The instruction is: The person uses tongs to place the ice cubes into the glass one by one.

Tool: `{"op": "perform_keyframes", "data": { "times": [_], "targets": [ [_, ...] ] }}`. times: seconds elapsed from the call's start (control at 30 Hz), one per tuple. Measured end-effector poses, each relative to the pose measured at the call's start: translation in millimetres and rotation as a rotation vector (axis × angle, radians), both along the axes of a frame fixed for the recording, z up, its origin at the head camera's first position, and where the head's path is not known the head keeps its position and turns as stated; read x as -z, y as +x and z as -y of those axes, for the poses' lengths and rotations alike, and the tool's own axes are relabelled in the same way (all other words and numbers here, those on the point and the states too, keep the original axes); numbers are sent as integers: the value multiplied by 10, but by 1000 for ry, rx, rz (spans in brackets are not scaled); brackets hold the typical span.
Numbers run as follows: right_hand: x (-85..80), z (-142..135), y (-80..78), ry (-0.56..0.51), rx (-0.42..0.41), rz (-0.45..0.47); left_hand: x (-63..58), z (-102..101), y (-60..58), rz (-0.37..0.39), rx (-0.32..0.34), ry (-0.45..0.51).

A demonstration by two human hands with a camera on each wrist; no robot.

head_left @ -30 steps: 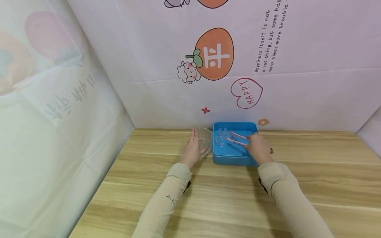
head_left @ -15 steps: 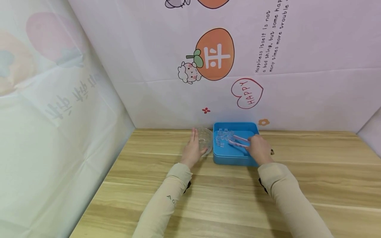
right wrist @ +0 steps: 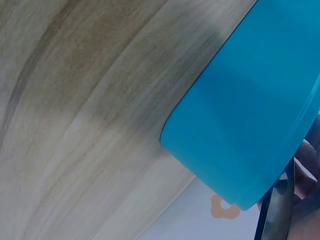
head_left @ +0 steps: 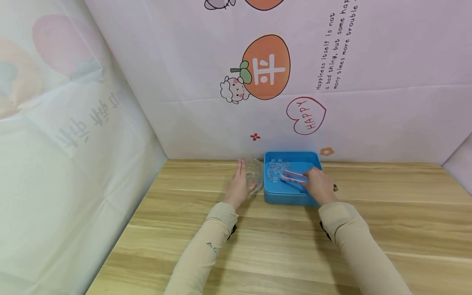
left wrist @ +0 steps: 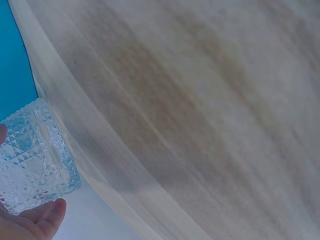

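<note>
My left hand (head_left: 237, 188) holds a clear cut-glass tumbler (head_left: 254, 170), its thumb on the near side and its fingers along the left side. The diamond-patterned glass (left wrist: 35, 155) also shows in the left wrist view, with fingertips against it. My right hand (head_left: 320, 185) grips pink tongs (head_left: 295, 174) over the blue box (head_left: 291, 199). Their tips point left, low inside the box, beside a cluster of small clear cubes (head_left: 273, 167). Whether a cube sits between the tips, I cannot tell. In the right wrist view, part of the right hand (right wrist: 305, 185) shows beyond the box wall.
The box stands against the glass's right side, at the back of the wood-grain table (head_left: 280, 246). Right behind both hangs a printed white cloth (head_left: 206, 131). Another cloth (head_left: 121, 164) borders the table on the left.
The tongs' tips have drawn closer together and shifted a little toward the front of the box, away from the cubes. My left hand and the glass have stayed in place.
</note>
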State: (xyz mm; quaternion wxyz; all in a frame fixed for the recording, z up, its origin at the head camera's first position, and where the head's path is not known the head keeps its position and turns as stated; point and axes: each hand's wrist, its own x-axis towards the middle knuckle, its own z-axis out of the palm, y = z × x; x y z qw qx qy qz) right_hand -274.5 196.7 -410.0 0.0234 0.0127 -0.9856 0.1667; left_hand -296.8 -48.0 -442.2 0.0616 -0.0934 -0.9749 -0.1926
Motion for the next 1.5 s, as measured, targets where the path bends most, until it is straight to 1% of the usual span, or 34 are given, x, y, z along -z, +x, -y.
{"op": "perform_keyframes", "data": {
  "times": [0.23,0.7,0.87,1.17,1.37,1.5],
  "targets": [
    [10,29,-12,-10,1,22,9,0,-6,9,-3,2],
    [-4,49,-2,-9,-17,12,4,-8,-3,13,-10,-2],
    [-11,42,-3,-16,-18,17,3,-7,-3,17,-7,13],
    [38,4,-16,8,-16,-15,-3,-9,10,18,-1,15],
    [39,-19,-5,-25,-17,-8,-12,-16,22,1,4,16],
    [10,-34,15,-42,-24,-10,-17,-14,32,-18,3,-7]
  ]
}}
